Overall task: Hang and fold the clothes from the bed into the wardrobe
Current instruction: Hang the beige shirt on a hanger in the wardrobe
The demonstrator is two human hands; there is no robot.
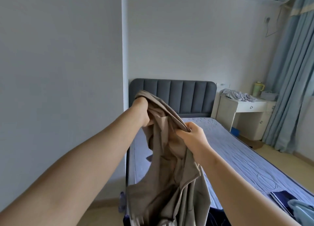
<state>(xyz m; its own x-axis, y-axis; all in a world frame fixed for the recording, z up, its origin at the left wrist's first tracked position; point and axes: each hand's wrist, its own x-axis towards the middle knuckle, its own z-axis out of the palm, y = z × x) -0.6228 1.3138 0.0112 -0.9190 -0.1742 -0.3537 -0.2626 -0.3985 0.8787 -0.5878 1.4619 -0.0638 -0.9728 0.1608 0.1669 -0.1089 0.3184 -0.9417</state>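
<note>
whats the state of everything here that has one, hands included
beige fabric garment: held up, hanging bunched, unfolded
left hand: grips the garment's top edge
right hand: pinches the same edge
blue quilted mattress: bare, no sheet
dark blue flat item: lying flat on the mattress
light blue cloth: crumpled at the mattress's near end
grey cloth: crumpled on the white desk
desk drawer: closed

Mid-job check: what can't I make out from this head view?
Head view only.
Beige cloth garment: bottom cut off by the frame edge; type unclear.
Left hand: fingertips buried in its folds.
Dark navy clothes: mostly behind the garment.
Light-blue garment: cut by the corner.
Wardrobe: out of frame.
</note>
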